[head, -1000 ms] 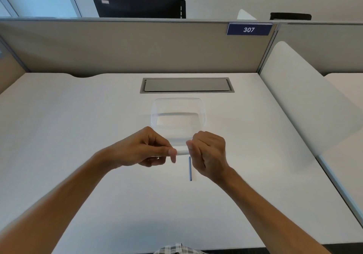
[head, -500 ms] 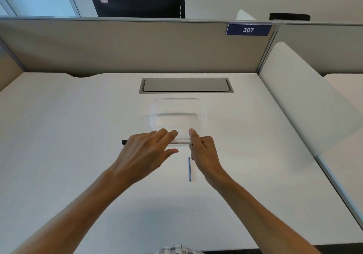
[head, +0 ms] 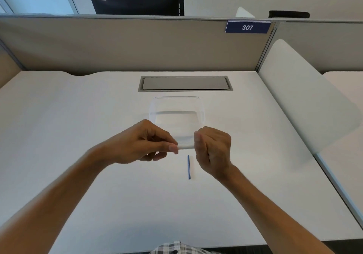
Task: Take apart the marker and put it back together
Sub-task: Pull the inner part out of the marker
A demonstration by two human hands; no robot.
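Note:
A white marker barrel lies level between my two hands, above the desk. My left hand pinches its left end with thumb and fingers. Closed into a fist, my right hand grips the right end. Only a short white stretch shows between the hands; the rest is hidden in the fingers. A thin blue rod, the marker's ink core, lies on the desk just below the hands, pointing toward me.
A clear plastic tray sits on the white desk right behind the hands. A grey cable hatch lies further back. Beige partitions close the back, a white panel the right.
Half a second ago my left hand lay flat with fingers stretched over the marker near the desk. Now both hands have closed on the barrel and lifted it slightly toward me.

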